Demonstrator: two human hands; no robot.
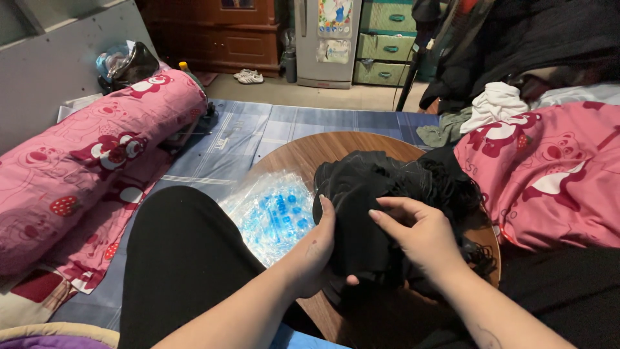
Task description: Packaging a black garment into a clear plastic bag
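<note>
Both hands clamped the black garment at the round wooden counter's near edge, left grip and right grip pinching its folds beside a clear plastic bag.

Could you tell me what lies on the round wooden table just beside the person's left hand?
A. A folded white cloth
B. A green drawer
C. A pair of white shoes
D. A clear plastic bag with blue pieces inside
D: the clear plastic bag with blue pieces lies on the round wooden table right beside the left hand, which grips the black fabric.
</note>
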